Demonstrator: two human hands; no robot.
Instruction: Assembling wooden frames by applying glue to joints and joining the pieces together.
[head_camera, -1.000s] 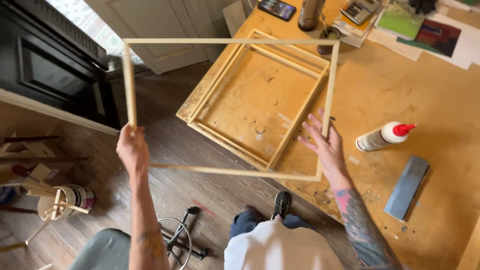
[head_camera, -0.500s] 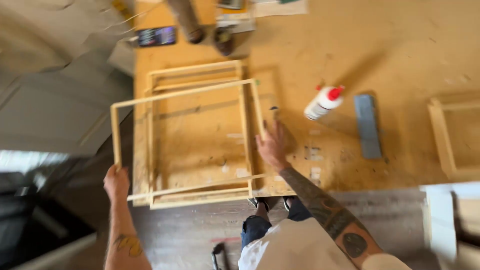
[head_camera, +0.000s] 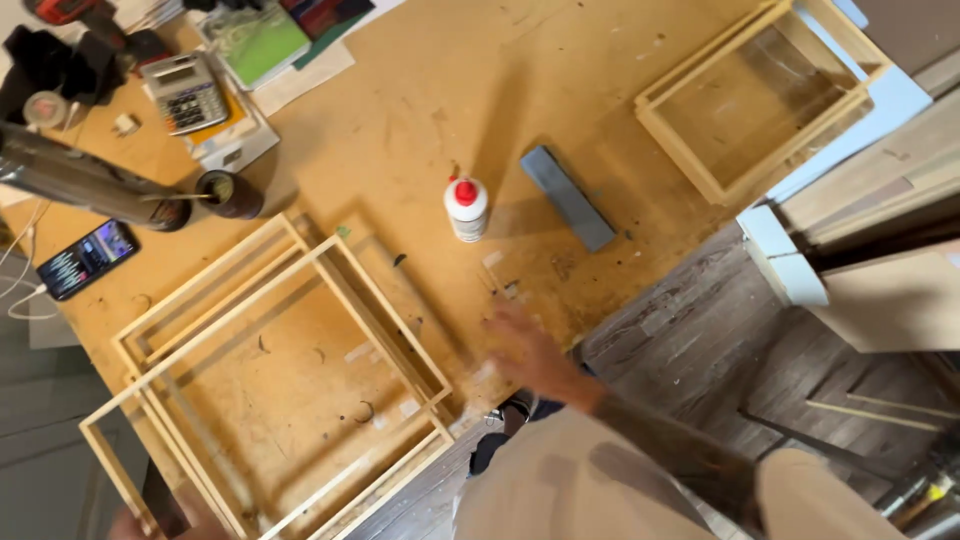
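Note:
A thin square wooden frame (head_camera: 385, 315) lies tilted over a thicker stack of wooden frames (head_camera: 205, 275) on the left of the workbench (head_camera: 400, 130). My left hand (head_camera: 150, 522) shows only partly at the bottom edge and grips the thin frame's near corner. My right hand (head_camera: 525, 345) is blurred, off the frame, with fingers spread above the bench's near edge. A white glue bottle with a red cap (head_camera: 466, 208) stands beyond that hand, and a grey flat block (head_camera: 567, 197) lies beside it.
Another wooden frame stack (head_camera: 760, 95) sits at the bench's far right, over a white board. A calculator (head_camera: 185, 92), green book (head_camera: 262, 40), dark cup (head_camera: 228, 193), long dark cylinder (head_camera: 80, 180) and phone (head_camera: 88, 258) crowd the left. Wood floor lies to the right.
The view has swung round. The thin frame came down over the frame stack. My right hand let go of it and moved right along the bench edge.

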